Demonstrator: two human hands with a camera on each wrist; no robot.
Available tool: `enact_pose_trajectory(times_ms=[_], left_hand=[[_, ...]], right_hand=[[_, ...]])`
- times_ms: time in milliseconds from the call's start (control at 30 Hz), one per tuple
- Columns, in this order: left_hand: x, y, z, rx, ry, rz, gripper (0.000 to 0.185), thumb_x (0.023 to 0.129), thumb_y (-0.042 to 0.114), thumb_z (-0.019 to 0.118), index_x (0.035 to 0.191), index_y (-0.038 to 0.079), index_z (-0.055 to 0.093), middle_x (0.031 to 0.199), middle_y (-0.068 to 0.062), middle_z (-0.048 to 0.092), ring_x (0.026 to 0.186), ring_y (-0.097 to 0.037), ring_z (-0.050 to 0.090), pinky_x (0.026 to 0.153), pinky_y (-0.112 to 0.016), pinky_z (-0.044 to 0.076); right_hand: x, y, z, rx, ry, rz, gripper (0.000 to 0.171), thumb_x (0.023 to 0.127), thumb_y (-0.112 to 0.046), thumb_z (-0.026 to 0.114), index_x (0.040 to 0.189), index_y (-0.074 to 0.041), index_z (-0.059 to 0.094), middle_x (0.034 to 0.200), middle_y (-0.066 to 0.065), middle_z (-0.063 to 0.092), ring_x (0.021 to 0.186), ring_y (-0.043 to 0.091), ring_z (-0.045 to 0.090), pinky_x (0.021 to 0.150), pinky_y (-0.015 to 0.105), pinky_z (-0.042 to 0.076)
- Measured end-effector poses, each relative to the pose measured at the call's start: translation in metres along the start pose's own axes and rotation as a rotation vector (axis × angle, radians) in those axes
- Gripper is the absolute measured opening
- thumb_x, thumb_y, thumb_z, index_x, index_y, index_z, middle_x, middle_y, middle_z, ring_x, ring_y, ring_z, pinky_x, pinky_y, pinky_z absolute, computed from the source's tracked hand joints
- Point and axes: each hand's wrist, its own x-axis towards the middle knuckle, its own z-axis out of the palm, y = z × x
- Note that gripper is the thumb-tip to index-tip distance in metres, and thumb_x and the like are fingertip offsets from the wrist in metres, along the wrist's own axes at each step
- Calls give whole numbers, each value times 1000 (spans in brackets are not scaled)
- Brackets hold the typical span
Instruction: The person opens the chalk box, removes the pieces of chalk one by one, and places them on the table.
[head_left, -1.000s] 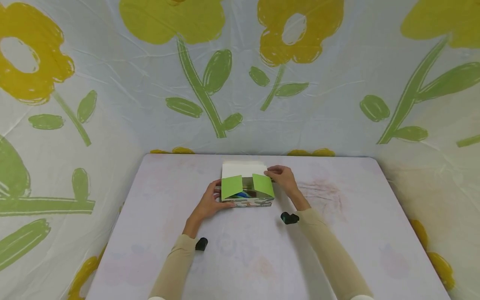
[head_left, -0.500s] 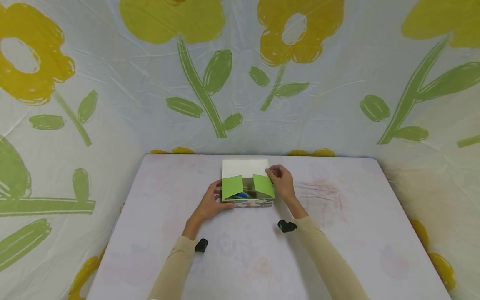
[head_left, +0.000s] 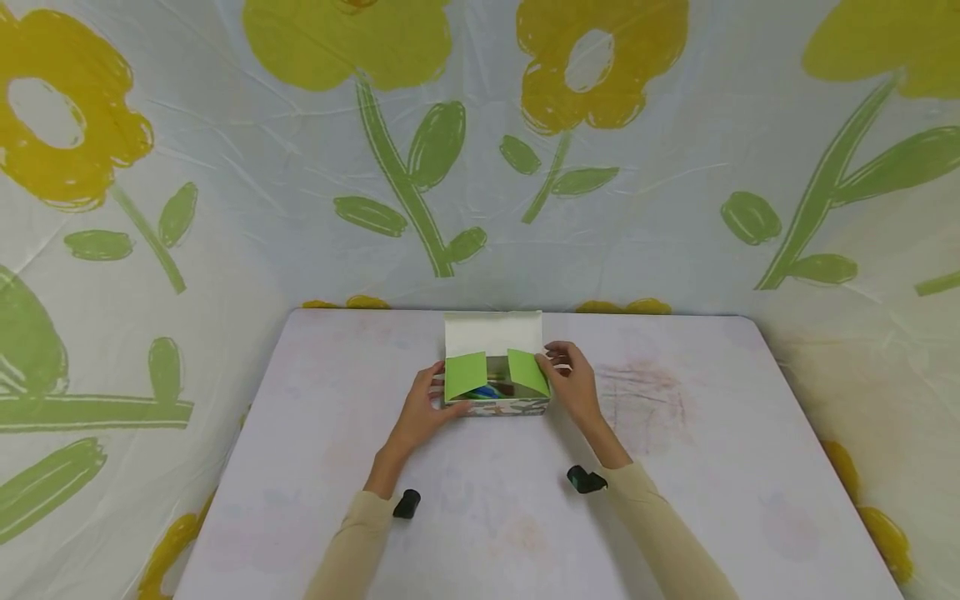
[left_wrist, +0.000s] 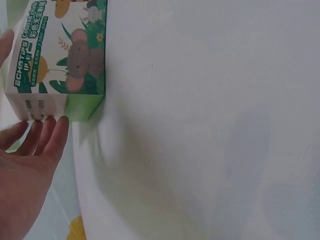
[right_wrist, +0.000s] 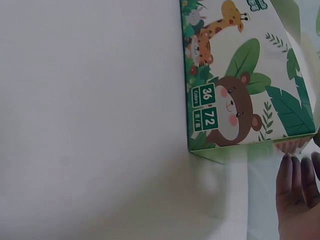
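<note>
I see a pale table point(head_left: 675, 467) before a flower-printed backdrop point(head_left: 225, 167). Near its far centre stands an animal-printed cardboard box point(head_left: 495, 406), white lid point(head_left: 492, 333) raised, two green side flaps point(head_left: 465, 375) standing open. The left hand point(head_left: 420, 408) rests straight-fingered against the box's left end; the right hand point(head_left: 573, 383) touches the right flap, fingers lightly bent, gripping nothing.

Printed cardboard box point(head_left: 495, 406), matt table point(head_left: 675, 467)
</note>
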Motion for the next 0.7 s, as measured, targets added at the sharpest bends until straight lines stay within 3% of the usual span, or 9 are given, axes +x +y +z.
enact_pose_trajectory(times_ms=[100,300,367,433,567,700], left_hand=[[-2,5,2,30,43,32,87,86,25,87,154,-1,39,143,-20,46,124,-35,51,105,-54,49],[-8,11,6,71,121,72,74,87,21,85,147,-2,47,136,-19,51,116,-33,56,98,-53,54],[-9,12,8,73,146,88,70,87,18,85,144,-2,50,134,-19,53,114,-33,57,95,-52,55],[-9,12,9,85,171,102,65,87,15,85,141,-2,54,132,-19,54,111,-33,59,93,-51,57],[-9,11,12,101,228,135,53,85,12,86,131,-1,61,124,-19,57,105,-32,61,88,-51,59],[-10,12,14,94,263,154,43,85,12,86,121,1,66,118,-18,59,100,-33,63,86,-52,59]], right_hand=[[-8,-2,-2,-13,-19,-18,36,97,-20,74,124,0,62,114,16,65,100,24,63,83,18,52],[-30,-26,-6,19,-71,-95,44,95,-9,75,128,12,56,125,29,58,110,42,59,96,55,51],[-36,-33,-8,17,-92,-119,48,92,-5,77,129,15,54,126,32,55,113,46,57,98,60,49],[-41,-36,-8,-4,-102,-146,52,88,-3,80,128,16,53,126,33,54,114,47,56,99,61,48],[-42,-17,-5,-43,-96,-207,54,82,-2,86,125,12,56,124,28,55,114,42,56,97,59,50],[-40,2,-4,-67,-63,-233,47,83,-6,86,123,4,62,122,19,59,112,34,58,96,51,54]])
